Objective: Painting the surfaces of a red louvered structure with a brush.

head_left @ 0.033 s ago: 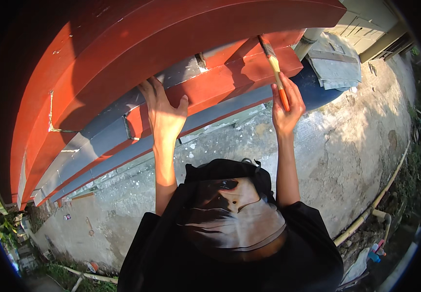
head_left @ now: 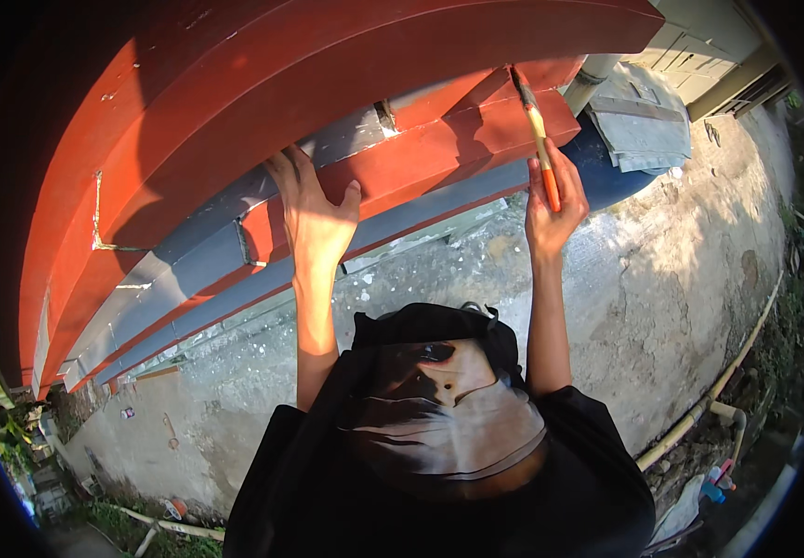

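My right hand (head_left: 556, 206) grips a paintbrush (head_left: 537, 124) by its pale handle with an orange end. The dark bristles point away from me and meet the red surface beneath the overhanging beam (head_left: 374, 70). Below them runs a red-painted ledge (head_left: 402, 188), partly in shadow. My left hand (head_left: 316, 221) rests on the ledge with thumb and fingers apart; its fingertips reach up by a bare grey patch (head_left: 346, 139) and are partly hidden under the beam. Farther left, grey stretches (head_left: 199, 256) lie between red-painted edges.
A blue rounded container (head_left: 597, 167) with a greyish sheet (head_left: 642, 130) over it stands at the far right, next to a pale pipe (head_left: 590, 82). Weathered concrete ground (head_left: 644, 279) stretches below. A long pipe (head_left: 713, 395) borders it at the right, with plants beyond.
My right hand and the paintbrush have shifted slightly to the right, the bristles moving along the red surface. My left hand stays in place.
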Motion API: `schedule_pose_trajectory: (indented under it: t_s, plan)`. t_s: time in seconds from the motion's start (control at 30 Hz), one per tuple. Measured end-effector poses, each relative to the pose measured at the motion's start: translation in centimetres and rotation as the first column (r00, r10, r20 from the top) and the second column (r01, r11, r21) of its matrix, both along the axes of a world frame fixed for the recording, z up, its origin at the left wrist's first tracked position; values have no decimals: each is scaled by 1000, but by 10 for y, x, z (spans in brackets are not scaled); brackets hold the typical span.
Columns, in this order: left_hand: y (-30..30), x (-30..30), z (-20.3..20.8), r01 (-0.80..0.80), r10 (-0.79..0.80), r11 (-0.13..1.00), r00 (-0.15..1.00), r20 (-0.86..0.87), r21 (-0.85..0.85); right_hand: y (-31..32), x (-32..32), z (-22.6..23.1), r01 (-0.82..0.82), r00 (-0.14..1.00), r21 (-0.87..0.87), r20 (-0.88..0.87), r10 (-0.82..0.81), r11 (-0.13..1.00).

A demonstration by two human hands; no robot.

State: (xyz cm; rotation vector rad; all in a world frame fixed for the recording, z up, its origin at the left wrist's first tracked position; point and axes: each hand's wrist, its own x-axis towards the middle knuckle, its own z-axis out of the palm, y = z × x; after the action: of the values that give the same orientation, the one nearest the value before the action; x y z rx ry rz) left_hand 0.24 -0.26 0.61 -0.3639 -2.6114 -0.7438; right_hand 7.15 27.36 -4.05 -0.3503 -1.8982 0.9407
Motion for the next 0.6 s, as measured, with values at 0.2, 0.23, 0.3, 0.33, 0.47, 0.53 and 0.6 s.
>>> schedule_pose_trajectory:
  t_s: [0.2, 0.23, 0.3, 0.33, 0.47, 0.53, 0.6]
  plan:
    - [5, 1, 5, 14, -14, 1000, 1000, -2, 8, -43, -24, -11, -149, 985, -81, -99, 141, 985]
    - [7, 0, 5, 16, -16, 1000, 1000, 4, 15, -57, -24, -12, -190, 975, -72, -133, 180, 979]
    - [5, 0, 3, 6, -6, 1000, 1000, 3, 12, -75, -20, -19, -291, 953, -84, -113, 281, 953]
    - [4, -1, 2, -2, 2, 1000, 1000, -1, 11, -76, -18, -22, -346, 935, -65, -101, 339, 936]
    - [1, 0, 4, 3, -3, 999, 1000, 4, 32, -76, 5, -10, -525, 851, -269, -174, 495, 808]
    - [0, 1, 5, 20, -20, 1000, 1000, -8, 20, -70, 6, -8, -535, 845, -253, -190, 501, 806]
    - [1, 0, 4, 22, -22, 999, 1000, 2, 28, -60, 0, -12, -530, 847, -267, -219, 485, 805]
